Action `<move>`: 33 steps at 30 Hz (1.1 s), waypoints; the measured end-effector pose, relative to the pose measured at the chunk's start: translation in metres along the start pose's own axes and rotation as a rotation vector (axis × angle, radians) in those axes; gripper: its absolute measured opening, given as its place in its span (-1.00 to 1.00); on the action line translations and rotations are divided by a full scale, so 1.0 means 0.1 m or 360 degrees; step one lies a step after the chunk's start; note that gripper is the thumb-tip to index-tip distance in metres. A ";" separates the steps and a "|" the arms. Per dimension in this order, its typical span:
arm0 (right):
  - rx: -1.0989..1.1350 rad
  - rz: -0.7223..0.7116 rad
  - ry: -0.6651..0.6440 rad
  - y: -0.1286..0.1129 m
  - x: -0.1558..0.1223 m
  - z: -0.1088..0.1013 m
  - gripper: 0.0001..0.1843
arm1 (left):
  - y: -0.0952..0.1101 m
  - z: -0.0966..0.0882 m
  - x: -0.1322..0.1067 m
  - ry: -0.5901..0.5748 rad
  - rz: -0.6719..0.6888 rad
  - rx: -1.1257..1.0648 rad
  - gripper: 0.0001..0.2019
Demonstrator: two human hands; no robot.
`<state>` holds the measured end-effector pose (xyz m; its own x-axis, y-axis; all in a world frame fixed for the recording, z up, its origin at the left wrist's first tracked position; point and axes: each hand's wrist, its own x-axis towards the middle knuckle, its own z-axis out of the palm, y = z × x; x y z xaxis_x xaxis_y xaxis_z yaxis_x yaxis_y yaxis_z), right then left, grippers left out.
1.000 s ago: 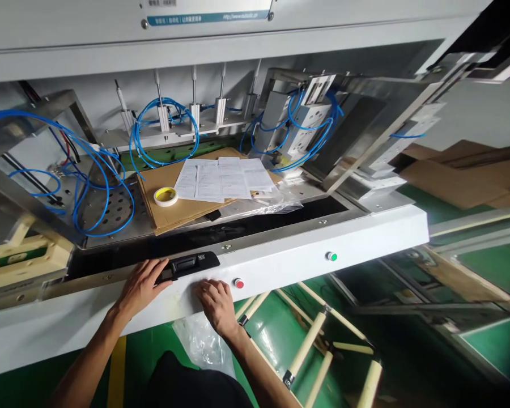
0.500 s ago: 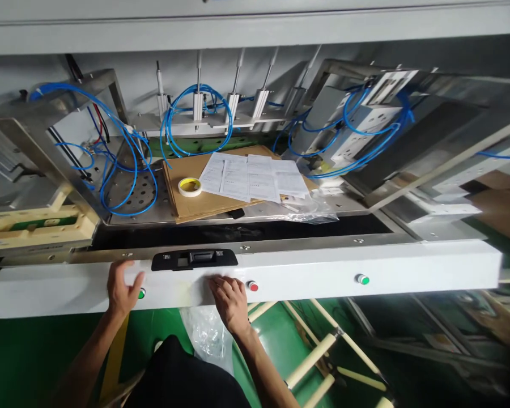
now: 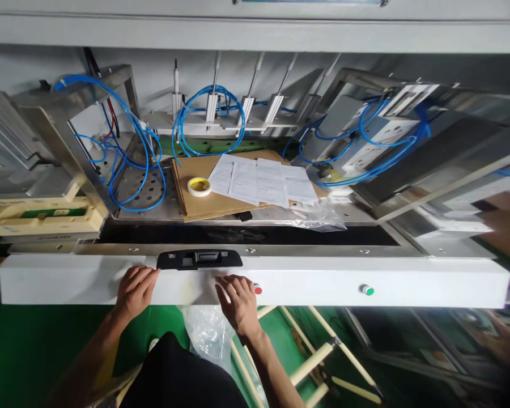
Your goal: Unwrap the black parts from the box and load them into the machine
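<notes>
My left hand (image 3: 134, 289) lies flat on the white front panel (image 3: 314, 280) of a machine, just below and left of a black handle (image 3: 199, 259). My right hand (image 3: 238, 300) rests on the same panel with fingers spread, its fingertips beside a red button (image 3: 258, 290). Neither hand holds anything. A green button (image 3: 366, 290) sits further right on the panel.
Behind the panel, a metal bed carries a cardboard sheet (image 3: 204, 195), a tape roll (image 3: 199, 186), printed papers (image 3: 261, 181) and a clear plastic bag (image 3: 318, 218). Blue air hoses (image 3: 131, 164) loop over a perforated plate. Below are a green floor, a wooden frame (image 3: 318, 362) and plastic wrap (image 3: 208, 334).
My left hand left the black handle, slid left along the panel, then came back toward the handle. The view swung so the panel now runs level. My right hand stayed beside the red button.
</notes>
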<state>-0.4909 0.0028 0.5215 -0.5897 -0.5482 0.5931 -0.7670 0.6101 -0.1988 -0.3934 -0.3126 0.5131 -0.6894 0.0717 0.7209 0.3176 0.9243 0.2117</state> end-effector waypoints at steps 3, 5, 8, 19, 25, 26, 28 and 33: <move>0.0003 -0.0002 0.0003 0.03 0.07 -0.09 -0.69 | -0.01 0.02 0.05 0.0028 -0.0046 -0.0059 -0.71; 0.0008 -0.0001 0.0005 0.05 0.12 -0.13 -0.65 | 0.00 0.03 0.06 0.0046 -0.0083 -0.0089 -0.72; 0.0019 0.0020 -0.0018 0.08 0.23 -0.16 -0.61 | 0.02 0.06 0.07 0.0063 -0.0158 -0.0123 -0.73; 0.0077 -0.0024 -0.0195 0.19 0.69 -0.19 -0.61 | 0.08 0.12 0.19 0.0109 -0.0563 -0.0285 -0.75; -0.0017 -0.0061 -0.0310 0.20 0.82 -0.09 -0.58 | 0.10 0.14 0.27 0.0036 -0.0934 -0.0330 -0.67; -0.0031 -0.0060 -0.0321 0.20 0.83 -0.07 -0.56 | 0.09 0.16 0.28 0.0034 -0.0976 -0.0320 -0.68; -0.0051 -0.0053 -0.0337 0.20 0.86 -0.04 -0.55 | 0.06 0.19 0.30 0.0046 -0.1025 -0.0283 -0.70; -0.0089 -0.0007 -0.0334 0.18 0.88 0.00 -0.70 | 0.08 0.21 0.31 0.0116 -0.1041 -0.0126 -0.72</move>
<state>-0.5570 -0.0346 0.5699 -0.6305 -0.6546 0.4171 -0.7580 0.6349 -0.1494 -0.4263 -0.2955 0.5237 -0.7114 -0.5232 0.4693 -0.1031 0.7381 0.6667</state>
